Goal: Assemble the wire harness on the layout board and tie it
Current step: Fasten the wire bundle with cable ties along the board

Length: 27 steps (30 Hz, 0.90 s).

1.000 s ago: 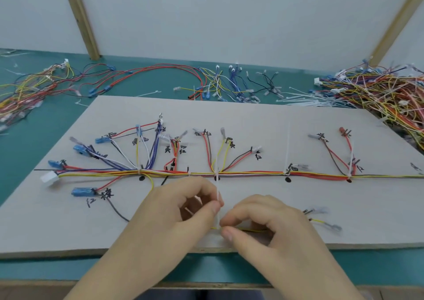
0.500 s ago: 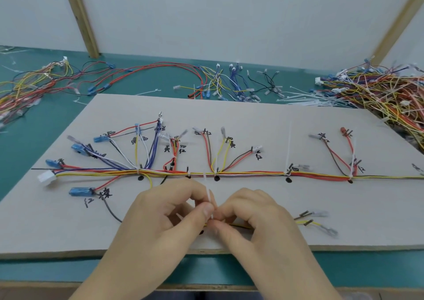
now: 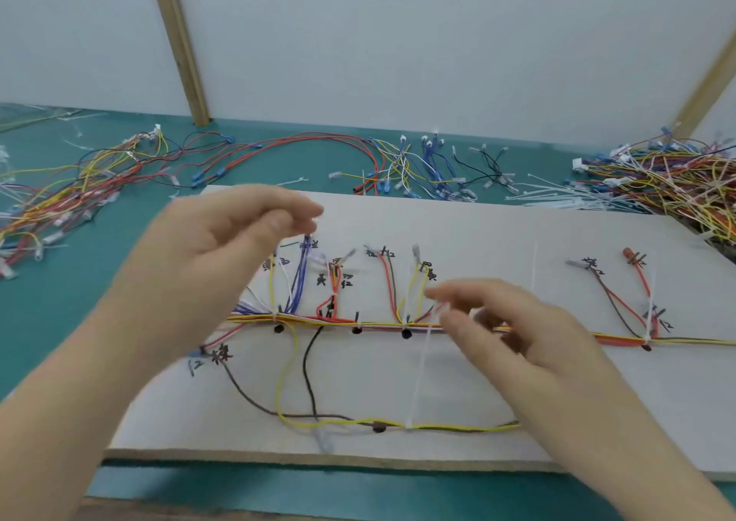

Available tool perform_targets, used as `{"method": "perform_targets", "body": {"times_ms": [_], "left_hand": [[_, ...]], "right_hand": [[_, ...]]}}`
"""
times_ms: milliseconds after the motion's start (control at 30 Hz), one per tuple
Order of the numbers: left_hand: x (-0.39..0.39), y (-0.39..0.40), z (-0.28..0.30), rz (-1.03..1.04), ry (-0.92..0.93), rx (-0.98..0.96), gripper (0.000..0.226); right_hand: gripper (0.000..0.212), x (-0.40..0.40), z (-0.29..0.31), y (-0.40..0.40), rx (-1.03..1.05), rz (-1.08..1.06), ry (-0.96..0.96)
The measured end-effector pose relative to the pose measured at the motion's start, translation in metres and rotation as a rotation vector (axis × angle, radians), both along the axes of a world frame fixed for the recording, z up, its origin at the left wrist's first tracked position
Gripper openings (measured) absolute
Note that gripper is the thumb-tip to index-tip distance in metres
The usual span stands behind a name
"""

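Head view, looking down at my own two hands over a pale, matte layout board (image 3: 478, 233) that lies on a teal table (image 3: 40, 321). The wire harness (image 3: 621, 339) runs as a thin bundle of red, yellow and black wires across the middle of the board, side to side, with short branches fanning toward the far edge beside handwritten marks. A lower branch of yellow and brown wire (image 3: 458, 427) lies along the board's near edge, and a white cable tie (image 3: 420, 377) is cinched around it, its long stiff tail standing up toward the main bundle. My left hand (image 3: 223, 257) hangs above the board's left part, fingers loosely curled, thumb and forefinger close together; whether they pinch anything I cannot tell, as the hand is blurred. My right hand (image 3: 517, 333) hovers over the main bundle, fingers spread and relaxed, holding nothing I can make out. I judge the tying step is in hand, with this tie just seated. Next I would likely need another tie: loose white cable ties (image 3: 557, 196), thin smooth plastic strips, lie past the board's far right corner, beside a tangled heap of wires (image 3: 669, 178).
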<state>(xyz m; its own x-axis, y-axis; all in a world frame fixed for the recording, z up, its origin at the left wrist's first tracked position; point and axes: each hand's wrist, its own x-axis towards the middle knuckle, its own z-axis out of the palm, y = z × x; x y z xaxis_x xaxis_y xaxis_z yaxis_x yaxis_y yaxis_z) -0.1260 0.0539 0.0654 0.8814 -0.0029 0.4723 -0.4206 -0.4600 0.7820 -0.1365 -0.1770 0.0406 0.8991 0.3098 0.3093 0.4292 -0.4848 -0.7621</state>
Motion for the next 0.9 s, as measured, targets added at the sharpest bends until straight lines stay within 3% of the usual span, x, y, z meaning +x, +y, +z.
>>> {"method": "perform_targets", "body": {"times_ms": [67, 133, 267, 333, 433, 600, 667, 800, 900], "left_hand": [[0.039, 0.013, 0.008, 0.098, 0.093, 0.069, 0.024], [0.079, 0.018, 0.005, 0.162, 0.254, 0.284, 0.021], [0.123, 0.015, -0.012, 0.07, 0.584, 0.596, 0.032], [0.13, 0.016, -0.017, 0.049, 0.549, 0.702, 0.022], [0.129, 0.019, -0.022, 0.021, 0.468, 0.711, 0.011], [0.124, 0.019, -0.03, -0.055, 0.457, 0.371, 0.009], [0.127, 0.015, -0.031, -0.02, 0.414, 0.451, 0.007], [0.134, 0.002, -0.029, 0.065, 0.392, 0.814, 0.017], [0.138, 0.001, -0.029, 0.094, 0.4, 0.786, 0.014]], "right_hand": [[0.015, 0.024, 0.018, 0.005, 0.01, -0.039, -0.082], [0.017, 0.055, 0.031, 0.022, -0.093, -0.028, -0.098], [0.031, 0.109, 0.028, 0.066, -0.344, 0.047, 0.044], [0.032, 0.122, 0.019, 0.082, -0.383, 0.054, 0.115], [0.026, 0.126, 0.004, 0.093, -0.472, 0.106, 0.164], [0.016, 0.118, -0.008, 0.095, -0.525, 0.237, 0.079], [0.012, 0.116, -0.01, 0.098, -0.552, 0.224, 0.044], [0.017, 0.11, -0.01, 0.102, -0.585, 0.223, 0.004], [0.011, 0.109, -0.013, 0.101, -0.503, 0.169, 0.027]]}}
